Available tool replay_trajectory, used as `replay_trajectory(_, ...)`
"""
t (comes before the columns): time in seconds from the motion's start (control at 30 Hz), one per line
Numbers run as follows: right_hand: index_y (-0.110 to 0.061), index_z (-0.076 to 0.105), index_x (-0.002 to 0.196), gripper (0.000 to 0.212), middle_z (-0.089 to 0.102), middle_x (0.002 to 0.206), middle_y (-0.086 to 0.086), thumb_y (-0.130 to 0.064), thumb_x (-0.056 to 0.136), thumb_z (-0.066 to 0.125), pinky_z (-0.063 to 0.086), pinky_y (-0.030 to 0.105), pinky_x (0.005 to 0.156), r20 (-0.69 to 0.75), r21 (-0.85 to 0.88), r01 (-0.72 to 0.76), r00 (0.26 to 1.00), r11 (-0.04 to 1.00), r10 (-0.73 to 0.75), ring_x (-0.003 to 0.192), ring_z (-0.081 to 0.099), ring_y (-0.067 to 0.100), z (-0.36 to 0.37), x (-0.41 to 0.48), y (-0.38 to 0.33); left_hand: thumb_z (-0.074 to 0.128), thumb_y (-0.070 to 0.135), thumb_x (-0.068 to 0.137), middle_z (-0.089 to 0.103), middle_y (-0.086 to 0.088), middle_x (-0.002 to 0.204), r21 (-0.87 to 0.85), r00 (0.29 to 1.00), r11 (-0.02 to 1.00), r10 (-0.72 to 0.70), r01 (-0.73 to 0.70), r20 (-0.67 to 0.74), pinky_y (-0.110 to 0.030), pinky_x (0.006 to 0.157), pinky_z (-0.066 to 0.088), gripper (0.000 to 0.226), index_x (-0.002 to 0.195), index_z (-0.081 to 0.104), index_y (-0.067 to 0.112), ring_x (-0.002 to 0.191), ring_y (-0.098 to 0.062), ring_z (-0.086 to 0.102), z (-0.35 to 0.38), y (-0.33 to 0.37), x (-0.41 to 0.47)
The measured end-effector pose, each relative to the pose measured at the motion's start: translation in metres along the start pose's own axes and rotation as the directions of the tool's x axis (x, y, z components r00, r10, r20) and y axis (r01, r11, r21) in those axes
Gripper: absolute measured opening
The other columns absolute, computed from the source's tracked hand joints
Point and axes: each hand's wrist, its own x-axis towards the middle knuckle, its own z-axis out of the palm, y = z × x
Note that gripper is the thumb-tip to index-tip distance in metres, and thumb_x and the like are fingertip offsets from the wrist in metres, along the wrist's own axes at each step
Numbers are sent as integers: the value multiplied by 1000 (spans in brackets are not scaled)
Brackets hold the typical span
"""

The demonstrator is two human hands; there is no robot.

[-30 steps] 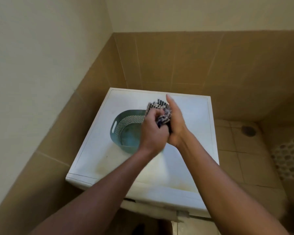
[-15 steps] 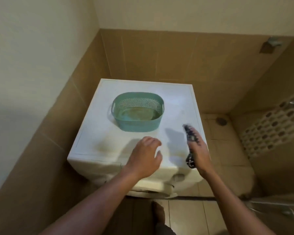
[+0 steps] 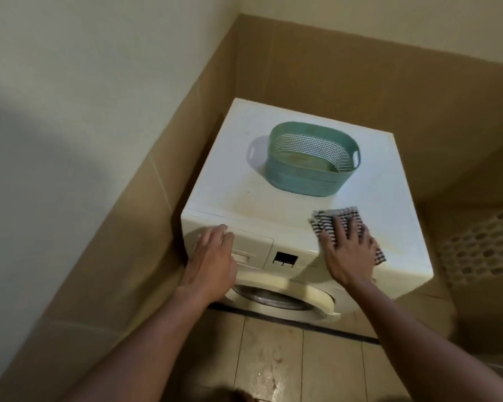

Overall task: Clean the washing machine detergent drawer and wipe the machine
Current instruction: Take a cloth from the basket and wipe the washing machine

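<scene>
On the machine (image 3: 273,204), at its 5 o'clock corner, the cloth (image 3: 324,224), just wrung, now lies flat under the released right grip (image 3: 349,250). The released left grip (image 3: 212,256) touches the drawer (image 3: 254,246) at 7 o'clock. Wiping likely begins.

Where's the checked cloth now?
Head view: the black-and-white checked cloth lies atop the white washing machine, front right, under the right hand, before the teal plastic basket.

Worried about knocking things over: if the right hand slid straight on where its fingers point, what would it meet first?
Probably the teal perforated plastic basket on the white washing machine; only bare top lies between it and the right hand pressing the black-and-white cloth.
</scene>
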Motion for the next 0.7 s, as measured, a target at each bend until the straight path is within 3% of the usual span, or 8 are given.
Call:
replay_trajectory(0.17, -40, 25, 152, 59, 19, 164, 8, -63, 98, 20, 15, 58, 118, -46, 10, 305, 952, 952, -304, 146, 18, 39, 30, 6, -132, 46, 27, 88, 52, -14, 138, -25, 977, 999, -52, 48, -205, -51, 110, 41, 47, 130, 53, 8, 129, -29, 47, 31, -28, 7)
replay_trajectory(0.3, -41, 17, 155, 61, 16, 164, 11, -62, 98, 23, 9, 60, 118, -3, -34, 562, 827, 826, -563, 148, 11, 44, 46, 9, -217, 56, 15, 78, 40, -17, 150, -62, 949, 990, -136, 123, -284, -59, 113, 34, 69, 145, 40, 5, 140, -34, 38, 47, -32, -3)
replay_trajectory(0.4, -39, 19, 154, 59, 21, 163, 10, -59, 99, 25, 14, 60, 117, 24, -84, 646, 763, 759, -646, 147, 14, 44, 49, 5, -217, 61, 12, 76, 34, -16, 156, -42, 949, 984, -176, 171, -262, -60, 116, 31, 80, 151, 34, 5, 145, -35, 31, 50, -28, -9)
replay_trajectory(0.53, -42, 25, 153, 56, 27, 162, 5, -60, 100, 21, 17, 55, 118, -13, -37, 494, 869, 869, -494, 148, 20, 37, 35, -7, -123, 42, 25, 77, 46, -16, 149, 35, 978, 999, 9, -2, -209, -63, 111, 34, 70, 143, 47, 4, 138, -38, 42, 51, -11, 2)
replay_trajectory(0.63, -43, 20, 154, 57, 20, 164, 3, -61, 99, 20, 13, 52, 121, -17, 6, 241, 970, 971, -241, 150, 16, 31, 17, -3, -25, 45, 27, 83, 45, -9, 153, 39, 984, 997, 78, -73, -163, -58, 120, 24, 64, 146, 47, 11, 145, -29, 35, 52, 16, 22)
replay_trajectory(0.7, -42, 17, 155, 59, 16, 165, 5, -62, 99, 17, 11, 52, 121, -8, 26, 66, 998, 997, -66, 151, 13, 31, 5, 10, 33, 50, 26, 84, 46, -6, 154, 30, 975, 989, 148, -145, -167, -55, 122, 21, 62, 145, 49, 13, 146, -26, 33, 57, 36, 36)
